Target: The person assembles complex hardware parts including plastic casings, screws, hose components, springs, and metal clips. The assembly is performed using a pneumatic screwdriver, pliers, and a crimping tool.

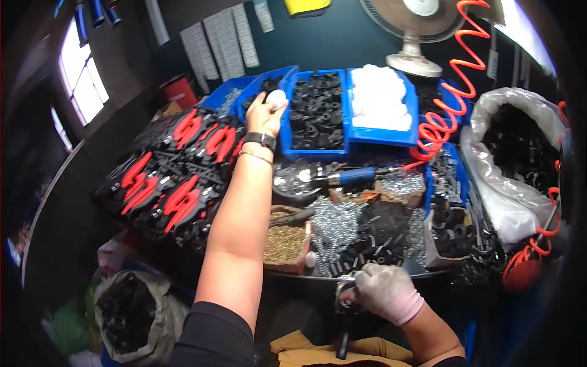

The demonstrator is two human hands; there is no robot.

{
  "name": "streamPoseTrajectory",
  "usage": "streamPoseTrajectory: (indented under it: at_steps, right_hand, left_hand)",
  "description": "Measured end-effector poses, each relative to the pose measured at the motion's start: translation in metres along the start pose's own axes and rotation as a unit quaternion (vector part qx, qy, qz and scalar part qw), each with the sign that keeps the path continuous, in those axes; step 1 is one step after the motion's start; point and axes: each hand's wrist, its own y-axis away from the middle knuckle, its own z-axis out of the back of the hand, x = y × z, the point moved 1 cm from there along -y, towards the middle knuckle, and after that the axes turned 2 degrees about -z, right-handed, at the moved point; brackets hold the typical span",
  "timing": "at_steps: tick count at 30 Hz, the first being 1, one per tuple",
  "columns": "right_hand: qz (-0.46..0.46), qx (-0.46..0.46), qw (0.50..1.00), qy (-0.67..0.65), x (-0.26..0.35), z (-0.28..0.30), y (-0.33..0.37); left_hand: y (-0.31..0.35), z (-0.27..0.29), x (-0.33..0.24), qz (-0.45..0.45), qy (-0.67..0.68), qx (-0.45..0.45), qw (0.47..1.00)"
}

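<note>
My bare left hand (pixel 265 116), with a dark watch on its wrist, reaches far over the table to the blue bins. Its fingers are closed on a white round piece (pixel 276 99), beside the blue bin of black parts (pixel 317 110). At the table's front edge, my right hand (pixel 386 292) wears a pale glove. Its fingers curl round a black part with a rod-like end (pixel 344 306) that points down; a little red shows on it, and its exact kind is unclear. Just beyond the glove lie short black tubes (pixel 367 254).
A blue bin of white pieces (pixel 380 101) stands right of centre. Stacked black and red assemblies (pixel 165 165) fill the left. A blue-handled power tool (pixel 351 176) lies near small metal screws (pixel 335 229). A coiled red hose (pixel 455 104) hangs beside a fan (pixel 416 43).
</note>
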Motion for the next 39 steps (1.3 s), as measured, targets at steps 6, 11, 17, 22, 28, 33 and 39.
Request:
streamPoseTrajectory:
  at_steps: [6,11,17,22,28,33,39]
  right_hand:
    - [0.081,-0.196,0.965,-0.154,-0.006,0.000,0.020]
    - [-0.031,-0.203,0.891,-0.406,-0.012,-0.033,0.030]
    - [-0.058,-0.332,0.889,-0.310,-0.004,-0.046,0.026]
    - [-0.091,-0.221,0.889,-0.391,-0.012,-0.045,0.032]
    - [-0.086,-0.226,0.895,-0.376,-0.010,-0.044,0.031]
    - [-0.039,-0.215,0.901,-0.374,-0.011,-0.044,0.031]
    - [-0.087,-0.173,0.908,-0.372,-0.030,-0.041,0.054]
  left_hand:
    - [0.033,0.116,-0.052,0.017,0.018,-0.146,0.989]
    - [0.054,0.167,-0.056,0.156,-0.175,-0.095,0.968]
    - [0.085,0.142,0.047,-0.051,-0.784,0.112,0.608]
    - [0.057,0.179,0.066,-0.092,-0.832,0.101,0.537]
    - [0.075,0.145,0.046,-0.189,-0.892,0.143,0.384]
    - [0.084,0.121,0.023,-0.164,-0.807,0.089,0.560]
    - [0.238,0.007,-0.006,0.123,-0.334,0.144,0.923]
